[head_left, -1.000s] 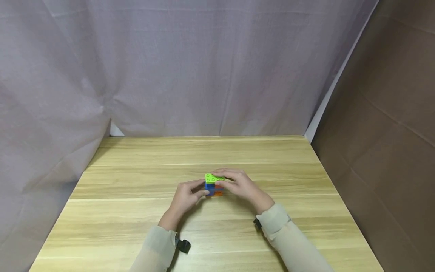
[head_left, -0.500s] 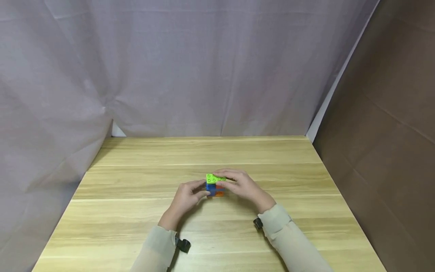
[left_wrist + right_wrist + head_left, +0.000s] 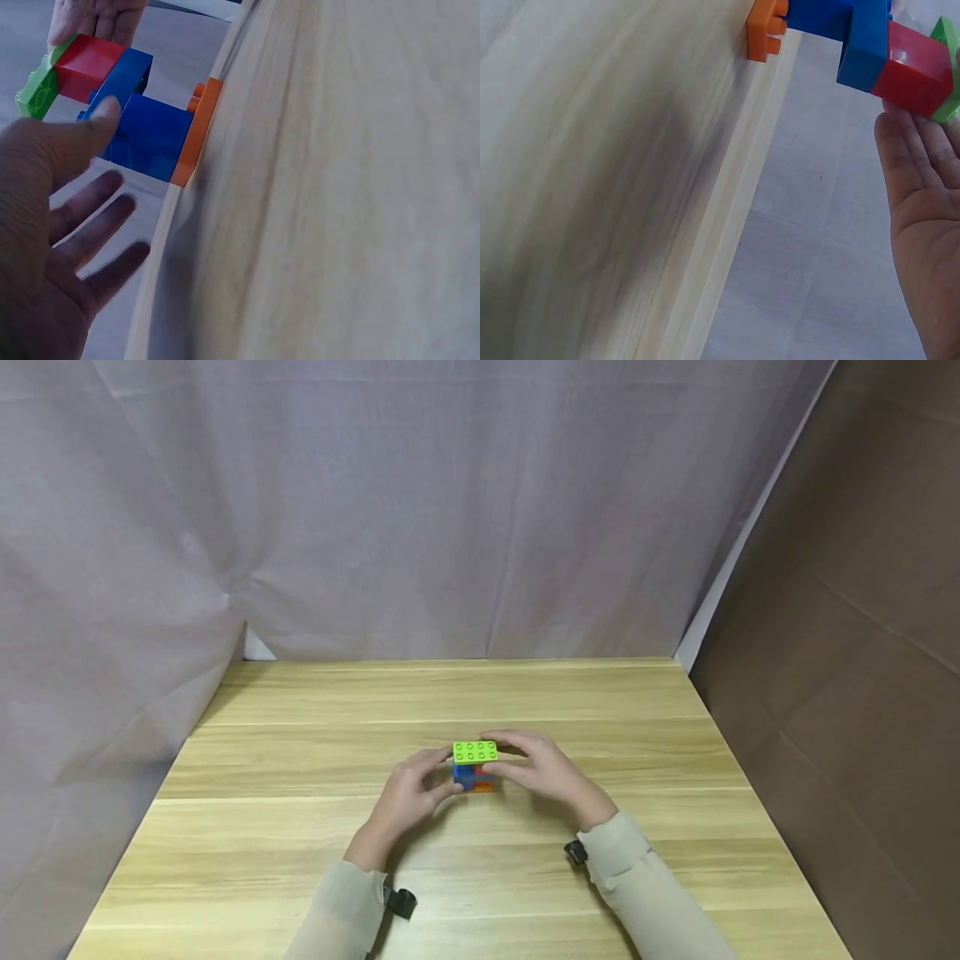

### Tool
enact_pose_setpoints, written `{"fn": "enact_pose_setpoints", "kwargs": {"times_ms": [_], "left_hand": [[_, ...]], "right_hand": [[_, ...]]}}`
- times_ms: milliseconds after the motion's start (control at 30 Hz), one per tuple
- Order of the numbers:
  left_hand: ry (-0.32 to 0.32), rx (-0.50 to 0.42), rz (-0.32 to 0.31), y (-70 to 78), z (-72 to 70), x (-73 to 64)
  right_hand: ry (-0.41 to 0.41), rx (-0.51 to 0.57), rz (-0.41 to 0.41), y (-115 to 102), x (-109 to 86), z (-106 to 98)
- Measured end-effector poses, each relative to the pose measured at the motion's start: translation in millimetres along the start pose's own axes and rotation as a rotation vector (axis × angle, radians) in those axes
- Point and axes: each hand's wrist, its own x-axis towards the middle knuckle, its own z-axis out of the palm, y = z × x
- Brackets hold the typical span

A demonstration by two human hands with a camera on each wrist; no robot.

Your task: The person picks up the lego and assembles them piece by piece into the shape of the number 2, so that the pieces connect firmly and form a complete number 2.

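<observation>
A small tower of toy building bricks stands on the table. At its base is a flat orange brick point(image 3: 199, 135), with a blue brick point(image 3: 154, 135), a thinner blue brick point(image 3: 131, 71) and a red brick point(image 3: 88, 67) stacked above. A lime-green studded brick point(image 3: 476, 752) caps it. My left hand point(image 3: 405, 793) pinches the blue bricks between thumb and index finger; its other fingers hang apart in the left wrist view. My right hand point(image 3: 543, 768) is at the tower's right end, fingers straight beside the red brick, thumb in front, index fingertip behind the green brick.
The wooden table point(image 3: 300, 860) runs out to a grey-purple curtain point(image 3: 375, 510) at the back and a brown cloth point(image 3: 840, 635) on the right. A black strap point(image 3: 401, 902) shows at the left wrist and another point(image 3: 576, 852) at the right wrist.
My right thumb and index finger have spread apart and slid right, off the top of the green brick, baring all its studs. The left hand keeps its grip.
</observation>
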Motion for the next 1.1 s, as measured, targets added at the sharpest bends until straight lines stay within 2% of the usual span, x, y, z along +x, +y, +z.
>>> {"fn": "enact_pose_setpoints", "kwargs": {"times_ms": [100,233,567,867,1000,1100], "left_hand": [[0.016,-0.044,0.003,1.4,-3.2,0.5],[0.009,-0.157,-0.002,2.6,-5.0,2.1],[0.001,-0.243,-0.002,-1.0,-3.4,3.0],[-0.011,-0.235,-0.011,-2.6,-5.0,1.8],[-0.003,-0.230,-0.002,-3.1,-4.1,1.8],[0.006,-0.193,0.008,-3.5,-4.0,2.2]], "right_hand": [[0.008,0.006,-0.002,0.3,-0.7,-2.2],[0.012,0.005,0.005,0.3,-0.4,-3.0],[0.009,0.015,0.038,3.9,-1.9,-2.7],[0.020,0.067,0.049,9.1,-6.4,-2.8],[0.024,0.046,0.044,9.6,-6.8,-2.5],[0.027,0.022,0.050,9.6,-6.7,-2.8]]}}
